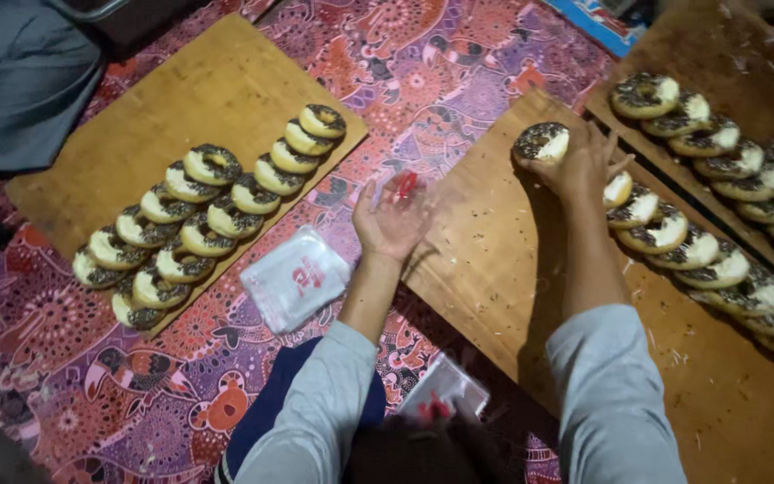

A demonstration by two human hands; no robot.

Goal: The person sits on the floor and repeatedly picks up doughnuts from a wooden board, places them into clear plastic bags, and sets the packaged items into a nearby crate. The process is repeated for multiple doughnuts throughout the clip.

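Right hand (581, 166) grips 1 round chocolate-sprinkled, white-iced doughnut (541, 142) above the bare wooden board (485, 242). Left hand (393, 222) holds a blurred clear plastic bag (402, 190). Open board space lies between them.

Both arms reach forward in grey sleeves. Left hand (393, 220) is raised, palm up, fingers curled. Right hand (581, 166) stretches farther, grip closed.

A stack of clear square plastic bags with a red printed mark (296, 279) lies on the patterned floor cloth (91, 394), between the two wooden boards. A second clear plastic bag with red print (445, 392) lies lower, near the bottom edge. The left hand (393, 220) holds another such bag (402, 188), blurred.
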